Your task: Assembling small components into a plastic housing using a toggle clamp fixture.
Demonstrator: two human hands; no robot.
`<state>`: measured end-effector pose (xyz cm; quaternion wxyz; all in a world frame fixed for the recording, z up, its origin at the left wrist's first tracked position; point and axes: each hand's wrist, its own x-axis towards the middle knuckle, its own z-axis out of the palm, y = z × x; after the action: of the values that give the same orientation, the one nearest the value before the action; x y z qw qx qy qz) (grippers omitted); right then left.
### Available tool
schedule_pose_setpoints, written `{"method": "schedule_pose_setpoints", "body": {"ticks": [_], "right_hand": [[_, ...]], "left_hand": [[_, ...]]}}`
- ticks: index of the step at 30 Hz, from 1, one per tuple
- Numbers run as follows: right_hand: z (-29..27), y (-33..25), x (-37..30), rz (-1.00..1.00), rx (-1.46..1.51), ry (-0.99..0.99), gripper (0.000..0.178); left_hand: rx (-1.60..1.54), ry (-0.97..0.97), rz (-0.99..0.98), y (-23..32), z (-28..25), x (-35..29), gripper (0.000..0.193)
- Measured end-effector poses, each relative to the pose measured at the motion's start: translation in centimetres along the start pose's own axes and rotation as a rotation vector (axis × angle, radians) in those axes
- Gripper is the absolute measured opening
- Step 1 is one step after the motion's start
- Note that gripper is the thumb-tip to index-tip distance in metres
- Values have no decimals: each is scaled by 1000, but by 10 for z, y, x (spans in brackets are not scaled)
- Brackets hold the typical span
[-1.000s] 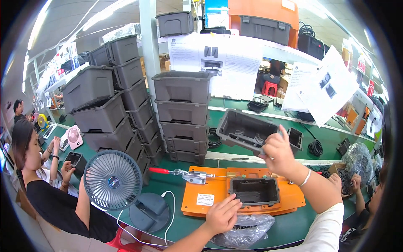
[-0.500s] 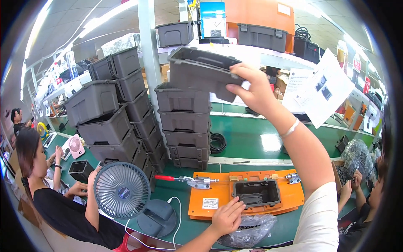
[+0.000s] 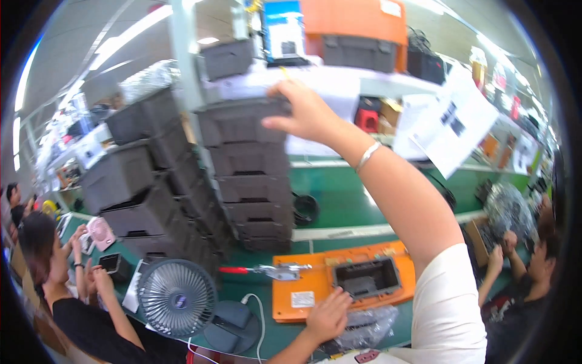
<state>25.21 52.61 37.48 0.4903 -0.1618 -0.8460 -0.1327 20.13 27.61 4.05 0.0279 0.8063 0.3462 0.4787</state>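
the top grey box (image 3: 239, 124) is stacked; its right end is covered by the right hand (image 3: 306, 112), whose grip cannot be judged. the left hand (image 3: 328, 315), grip open, is laid beside the lower box (image 3: 379, 293) in the orange fixture (image 3: 318, 280).

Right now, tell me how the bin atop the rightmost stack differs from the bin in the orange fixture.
The top bin sits high, with the right hand at its right end; the fixture bin sits low, beside the left hand. The top bin shows mainly its outer wall; the fixture bin shows its open inside. Both are dark grey.
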Motion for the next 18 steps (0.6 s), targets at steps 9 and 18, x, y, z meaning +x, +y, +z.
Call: {"method": "schedule_pose_setpoints", "body": {"ticks": [9, 18], "right_hand": [[-167, -91, -139, 150, -221, 2, 39], [-236, -97, -432, 1393, -418, 172, 7]], "left_hand": [[-6, 2, -5, 2, -11, 20, 32], [53, -27, -6, 9, -11, 11, 28]]}}
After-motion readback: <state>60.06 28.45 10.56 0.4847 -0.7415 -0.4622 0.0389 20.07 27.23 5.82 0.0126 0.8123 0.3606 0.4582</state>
